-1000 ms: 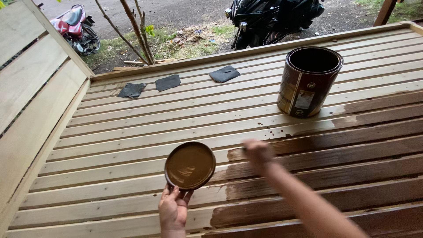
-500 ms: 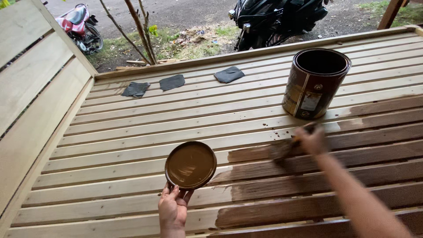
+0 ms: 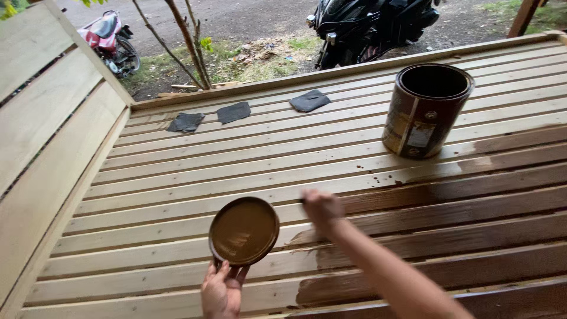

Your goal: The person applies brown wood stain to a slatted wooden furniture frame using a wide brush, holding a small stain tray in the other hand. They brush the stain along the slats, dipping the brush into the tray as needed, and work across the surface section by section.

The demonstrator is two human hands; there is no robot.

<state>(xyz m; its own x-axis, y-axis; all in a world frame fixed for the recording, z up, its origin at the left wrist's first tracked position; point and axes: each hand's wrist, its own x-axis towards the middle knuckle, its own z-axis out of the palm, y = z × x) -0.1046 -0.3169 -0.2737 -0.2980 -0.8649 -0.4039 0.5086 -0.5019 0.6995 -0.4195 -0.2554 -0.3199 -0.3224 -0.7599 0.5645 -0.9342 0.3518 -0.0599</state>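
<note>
Left hand (image 3: 221, 290) gripping the stain-filled lid (image 3: 244, 230) level, handy as a dip tray. Right hand (image 3: 321, 207) blurry over the slats (image 3: 236, 159), grip impossible to tell.

The left hand (image 3: 221, 290) holds a round lid (image 3: 244, 230) coated with brown stain above the slatted wooden deck (image 3: 236, 153). The right hand (image 3: 321, 208), blurred, presses on a slat at the edge of the dark stained area. An open can (image 3: 426, 110) stands beyond; three dark pads (image 3: 234, 111) lie near the deck's far edge.
</note>
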